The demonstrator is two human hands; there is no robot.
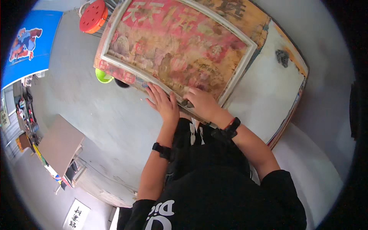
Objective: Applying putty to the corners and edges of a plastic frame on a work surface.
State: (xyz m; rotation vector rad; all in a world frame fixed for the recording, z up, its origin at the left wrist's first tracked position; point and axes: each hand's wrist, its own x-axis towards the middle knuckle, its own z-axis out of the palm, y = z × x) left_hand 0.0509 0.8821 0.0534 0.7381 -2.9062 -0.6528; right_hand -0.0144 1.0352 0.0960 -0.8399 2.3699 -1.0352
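Pale grey floor (pixel 119 109) spreads from 8 to 11 o'clock of the head view's centre, and a work table (pixel 264 101) fills the stretch from 11 round to 3. Its top is worn and stained: red and tan printed covering on the larger part, a bare whitish panel toward 2 o'clock with chipped edges. A white frame (pixel 136 71) lies on the covering at 12 o'clock, its near rail running along the table's near edge; the print shows through its opening. On the whitish panel, at 2 o'clock, rests a dark grey fibrous wad (pixel 282 58).

Around the room, a red round stool (pixel 94 17) stands at 11 o'clock, a blue panel (pixel 42 42) with a cartoon figure hangs at 10, and a brown-topped desk (pixel 61 142) stands at 8 to 9.

Left hand (pixel 165 105) lies with fingers spread against the near rail, holding nothing visible. Right hand (pixel 201 101), at its 3 o'clock, is curled over the same rail, knuckles up; a small dark piece (pixel 186 103) peeps out under its fingers, but whether it is gripped I cannot tell, nor what it is.

Black fisheye rim swallows the corners and cuts off the blue panel at 9 to 10 and a dark object (pixel 353 111) at 3. The table's edge hides part of a lime-green basin (pixel 102 76) at 10 o'clock. Clutter (pixel 28 109) at 9 is too small and bent to sort out.
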